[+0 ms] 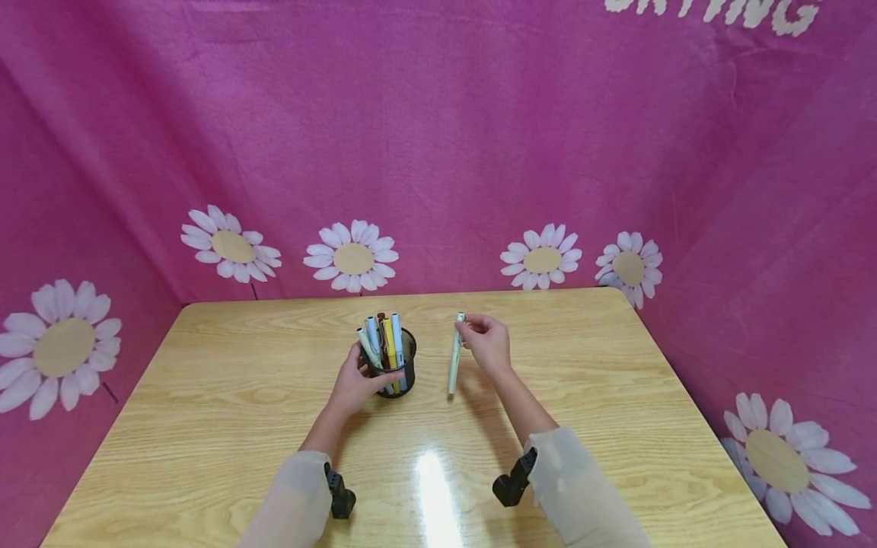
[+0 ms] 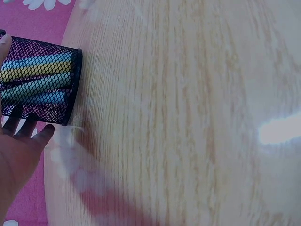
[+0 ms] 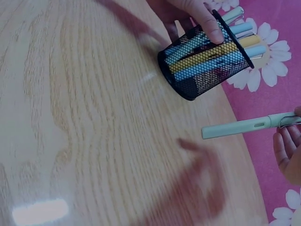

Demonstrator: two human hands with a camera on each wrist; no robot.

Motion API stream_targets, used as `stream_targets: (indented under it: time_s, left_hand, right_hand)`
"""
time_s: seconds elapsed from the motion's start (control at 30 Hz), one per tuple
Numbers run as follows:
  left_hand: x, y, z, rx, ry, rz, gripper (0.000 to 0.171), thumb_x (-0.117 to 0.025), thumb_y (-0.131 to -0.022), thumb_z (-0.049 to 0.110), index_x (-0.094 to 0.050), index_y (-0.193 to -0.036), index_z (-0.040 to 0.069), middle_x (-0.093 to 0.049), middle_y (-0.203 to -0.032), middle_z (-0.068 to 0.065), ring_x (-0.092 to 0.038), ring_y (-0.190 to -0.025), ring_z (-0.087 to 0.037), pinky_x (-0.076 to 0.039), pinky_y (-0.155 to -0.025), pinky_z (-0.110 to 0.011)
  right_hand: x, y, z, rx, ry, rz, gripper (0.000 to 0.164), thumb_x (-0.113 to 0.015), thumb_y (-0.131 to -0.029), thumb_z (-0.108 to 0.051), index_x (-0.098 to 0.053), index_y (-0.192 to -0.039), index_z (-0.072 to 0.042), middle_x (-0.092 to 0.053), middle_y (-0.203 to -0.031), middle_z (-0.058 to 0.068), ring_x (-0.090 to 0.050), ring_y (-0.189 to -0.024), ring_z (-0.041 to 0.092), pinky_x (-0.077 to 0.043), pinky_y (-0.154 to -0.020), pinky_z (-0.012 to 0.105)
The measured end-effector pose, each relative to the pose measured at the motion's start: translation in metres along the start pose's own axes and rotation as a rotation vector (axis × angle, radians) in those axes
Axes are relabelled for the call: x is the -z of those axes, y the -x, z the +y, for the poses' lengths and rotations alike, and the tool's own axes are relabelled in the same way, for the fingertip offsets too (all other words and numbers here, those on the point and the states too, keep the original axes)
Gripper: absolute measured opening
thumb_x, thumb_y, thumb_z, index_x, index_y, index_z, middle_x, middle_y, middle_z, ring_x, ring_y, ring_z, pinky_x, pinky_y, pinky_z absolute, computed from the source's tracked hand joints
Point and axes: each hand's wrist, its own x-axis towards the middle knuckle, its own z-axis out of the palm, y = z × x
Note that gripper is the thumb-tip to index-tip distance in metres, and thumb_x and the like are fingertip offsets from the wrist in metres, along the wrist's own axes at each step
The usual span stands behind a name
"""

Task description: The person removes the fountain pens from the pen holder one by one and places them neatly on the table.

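Note:
My left hand (image 1: pixel 358 383) holds a black mesh pen cup (image 1: pixel 409 367), its thumb across the near side and its other fingers round the left. Several pens stand in the cup, among them a yellow pen (image 1: pixel 389 341), a light blue pen (image 1: pixel 397 335) and a pale green pen (image 1: pixel 368 346). Whether the cup's base touches the table is hard to tell. To the right of the cup, my right hand (image 1: pixel 489 346) pinches another pale green pen (image 3: pixel 240 127) by its clip end. That pen hangs nearly upright, its lower end pointing down, apart from the cup.
Both hands are over a wooden table (image 1: pixel 582 365) with a bright glare near its front. A pink cloth (image 1: pixel 445 152) printed with white daisies stands behind and at both sides. Black wrist cameras (image 1: pixel 514 479) sit on the sleeves.

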Motion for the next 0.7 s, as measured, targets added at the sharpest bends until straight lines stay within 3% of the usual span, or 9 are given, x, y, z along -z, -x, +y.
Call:
stream_targets:
  time_s: [0.27,0.57,0.7]
  left_hand:
    - [0.0,0.001,0.0,-0.008,0.016,-0.004,0.097,-0.082,-0.069,0.034,-0.023,-0.145,0.021,-0.038,-0.143,-0.009,-0.038,-0.133,-0.036,-0.042,-0.102,-0.049]
    - [0.001,0.001,0.001,-0.006,0.019,-0.005,0.096,-0.082,-0.07,0.032,-0.024,-0.145,0.02,-0.041,-0.141,-0.01,-0.04,-0.131,-0.034,-0.043,-0.102,-0.048]
    - [0.001,0.001,0.001,-0.004,0.014,-0.001,0.097,-0.083,-0.069,0.033,-0.024,-0.145,0.02,-0.041,-0.141,-0.009,-0.04,-0.131,-0.034,-0.042,-0.102,-0.048]
  right_hand:
    - [-0.003,0.0,0.01,-0.016,0.027,-0.01,0.022,-0.068,-0.083,-0.008,-0.067,-0.101,0.004,-0.06,-0.075,0.0,-0.054,-0.059,0.002,-0.057,-0.072,0.041]
    - [-0.004,0.0,0.021,-0.045,0.065,-0.028,0.022,-0.069,-0.082,-0.008,-0.068,-0.1,0.004,-0.061,-0.073,0.0,-0.054,-0.058,0.003,-0.056,-0.061,0.025]
    - [-0.005,0.0,0.022,-0.056,0.065,-0.037,0.023,-0.069,-0.083,-0.009,-0.068,-0.101,0.004,-0.062,-0.074,0.001,-0.054,-0.058,0.003,-0.057,-0.062,0.028]
